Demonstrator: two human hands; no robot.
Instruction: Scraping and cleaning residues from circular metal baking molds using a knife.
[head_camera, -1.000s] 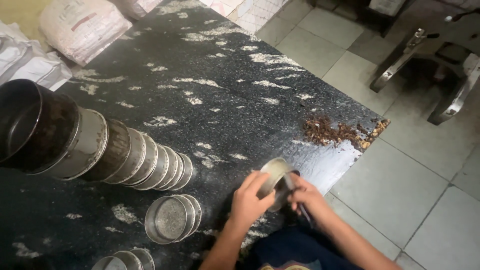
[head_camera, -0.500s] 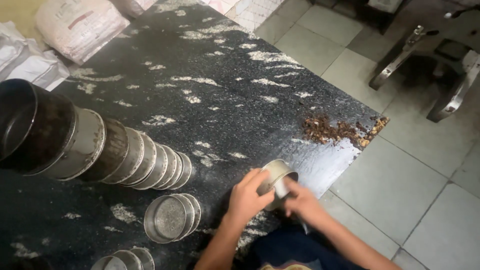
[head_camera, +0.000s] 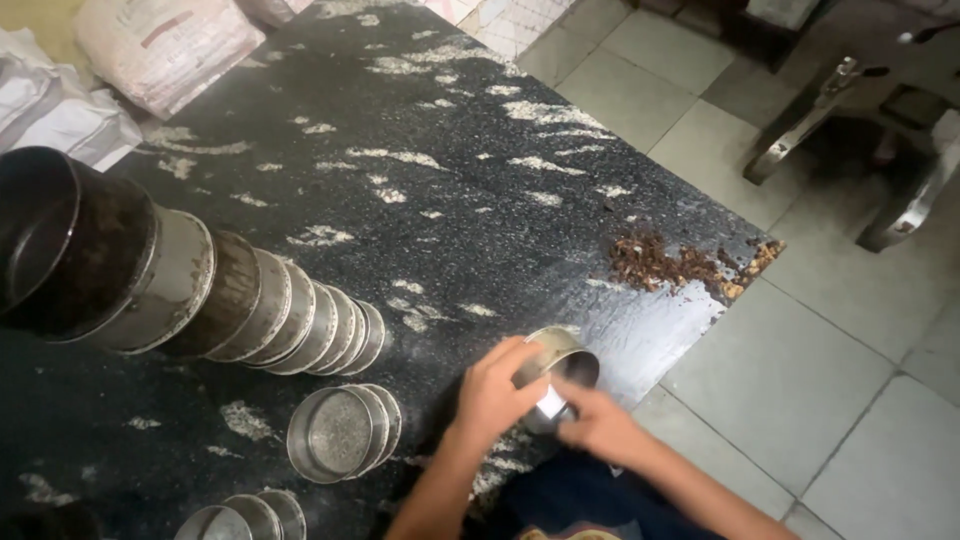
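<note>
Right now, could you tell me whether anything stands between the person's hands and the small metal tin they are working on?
Nothing visible does. The left hand already grips the small metal tin by its side at the edge of the dark stone table, and the right hand touches it from the near side.

Left hand (head_camera: 495, 392) curled in a grip, right hand (head_camera: 598, 425) fingers bent, forearms converging, hands nearly touching

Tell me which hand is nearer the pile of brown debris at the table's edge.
Right. The right hand sits below the debris, on the small metal tin's near side. The left hand grips the tin's other side, farther from the pile.
</note>
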